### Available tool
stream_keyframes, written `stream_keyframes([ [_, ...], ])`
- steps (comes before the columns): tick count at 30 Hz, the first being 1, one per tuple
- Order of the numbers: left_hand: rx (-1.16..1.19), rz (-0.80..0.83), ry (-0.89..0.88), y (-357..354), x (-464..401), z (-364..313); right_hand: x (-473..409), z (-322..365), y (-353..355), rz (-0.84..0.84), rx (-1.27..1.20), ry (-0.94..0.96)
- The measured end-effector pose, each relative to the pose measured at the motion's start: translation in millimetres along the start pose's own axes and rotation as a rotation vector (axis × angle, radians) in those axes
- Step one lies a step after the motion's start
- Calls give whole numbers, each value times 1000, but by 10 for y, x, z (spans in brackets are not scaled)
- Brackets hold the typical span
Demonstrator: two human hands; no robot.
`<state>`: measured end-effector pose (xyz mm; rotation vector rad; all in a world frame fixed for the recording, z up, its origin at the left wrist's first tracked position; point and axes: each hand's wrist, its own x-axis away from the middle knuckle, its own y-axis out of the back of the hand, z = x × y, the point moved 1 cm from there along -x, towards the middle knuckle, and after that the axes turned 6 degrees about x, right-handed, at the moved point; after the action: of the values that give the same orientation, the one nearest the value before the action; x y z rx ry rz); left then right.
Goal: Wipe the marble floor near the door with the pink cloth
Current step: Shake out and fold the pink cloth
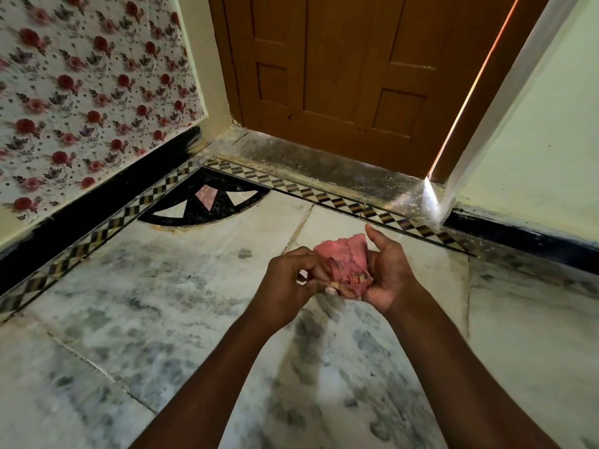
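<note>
Pink cloth (343, 264): bunched, held above the marble floor (162, 286), short of the door (350, 59). Left hand (288, 283) pinches its edge; right hand (389, 273) cups it. Step, as judged: gathering the cloth before wiping. Next: press it down near the door's threshold (324, 163).

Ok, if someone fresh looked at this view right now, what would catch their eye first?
Probably the pink cloth, bunched up between both hands, left hand and right hand, held above the marble floor at centre frame. Next, the brown door at the top with its dusty threshold, and the rose-patterned wall on the left.
</note>
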<state>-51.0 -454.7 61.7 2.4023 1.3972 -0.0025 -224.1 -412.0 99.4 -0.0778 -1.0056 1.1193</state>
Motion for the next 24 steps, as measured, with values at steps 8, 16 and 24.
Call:
stream_keyframes([
  [8,137,-213,126,176,-135,-207,-181,-275,12,120,-32,11],
  [16,382,-140,168,406,-280,-897,-292,-404,19,319,349,397],
  [24,542,-183,176,558,-304,-1042,-231,-306,-132,416,263,456],
])
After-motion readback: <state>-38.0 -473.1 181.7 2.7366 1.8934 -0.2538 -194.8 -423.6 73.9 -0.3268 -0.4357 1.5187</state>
